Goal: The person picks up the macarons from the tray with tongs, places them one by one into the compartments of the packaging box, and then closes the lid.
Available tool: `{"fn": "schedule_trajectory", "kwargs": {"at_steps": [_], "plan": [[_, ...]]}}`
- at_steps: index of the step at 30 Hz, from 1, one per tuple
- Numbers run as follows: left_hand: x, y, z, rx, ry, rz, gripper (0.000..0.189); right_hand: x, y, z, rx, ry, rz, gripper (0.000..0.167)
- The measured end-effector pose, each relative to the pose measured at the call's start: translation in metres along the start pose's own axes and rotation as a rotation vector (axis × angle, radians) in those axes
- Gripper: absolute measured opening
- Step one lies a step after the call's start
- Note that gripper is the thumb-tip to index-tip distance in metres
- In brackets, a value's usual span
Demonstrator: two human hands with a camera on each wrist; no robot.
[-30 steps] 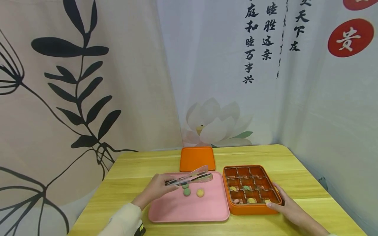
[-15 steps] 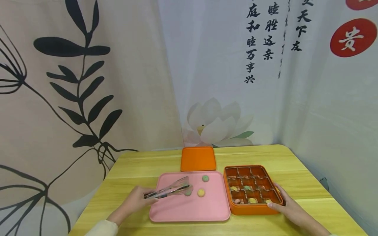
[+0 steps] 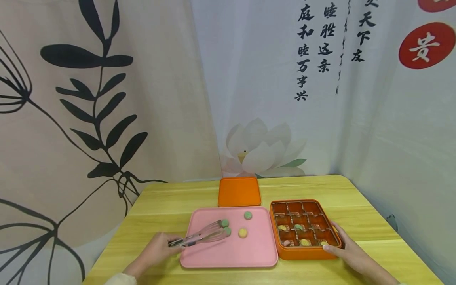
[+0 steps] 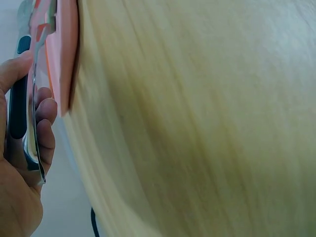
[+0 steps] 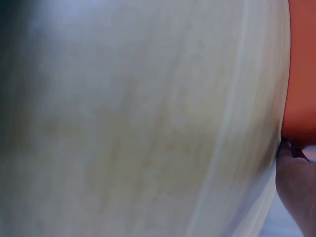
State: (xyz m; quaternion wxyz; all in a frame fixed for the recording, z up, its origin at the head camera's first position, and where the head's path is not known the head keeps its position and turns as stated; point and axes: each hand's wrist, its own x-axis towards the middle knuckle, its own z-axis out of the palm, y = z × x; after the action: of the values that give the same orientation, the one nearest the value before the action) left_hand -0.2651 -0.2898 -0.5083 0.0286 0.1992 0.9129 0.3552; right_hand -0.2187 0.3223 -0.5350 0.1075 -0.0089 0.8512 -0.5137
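Observation:
My left hand holds a pair of tongs by the handle end; in the left wrist view its thumb and fingers wrap the black-and-metal handle. The clear tips reach over the pink tray, right at two small green macaron-like sweets, one upper and one lower. Farther right on the tray lie a yellow sweet and another green one. My right hand grips the right front corner of an orange divided box, thumb at the front rim.
Several yellow, green and pink sweets sit in the box's front and middle compartments. An orange lid lies behind the tray on the wooden table. A printed curtain hangs behind the table.
My left hand has drawn the tongs left and toward me, lower over the tray, uncovering the far green sweet, then the two by the tips. My right hand stays on the box.

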Motion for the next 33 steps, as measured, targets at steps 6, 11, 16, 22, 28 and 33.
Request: {"fn": "schedule_trajectory", "kwargs": {"at_steps": [6,11,16,22,28,33], "plan": [[0.001,-0.002,0.006,0.011,-0.010,-0.011,0.027,-0.001,-0.001,0.000,0.012,-0.013,-0.002,0.092],[0.004,-0.002,0.008,0.007,-0.028,-0.033,0.026,-0.001,-0.002,-0.001,0.004,-0.014,-0.005,0.093],[0.006,-0.001,0.012,-0.009,-0.028,-0.023,0.028,0.001,0.000,-0.001,0.023,-0.023,-0.010,0.093],[0.008,-0.003,0.016,0.017,-0.003,0.024,0.022,0.001,0.000,-0.002,0.019,-0.026,-0.008,0.093],[0.008,-0.003,0.016,0.025,0.005,0.038,0.018,0.000,-0.001,-0.002,0.012,-0.028,0.000,0.094],[0.008,-0.004,0.016,0.019,0.007,0.033,0.014,0.001,-0.001,-0.002,-0.005,-0.025,0.009,0.094]]}}
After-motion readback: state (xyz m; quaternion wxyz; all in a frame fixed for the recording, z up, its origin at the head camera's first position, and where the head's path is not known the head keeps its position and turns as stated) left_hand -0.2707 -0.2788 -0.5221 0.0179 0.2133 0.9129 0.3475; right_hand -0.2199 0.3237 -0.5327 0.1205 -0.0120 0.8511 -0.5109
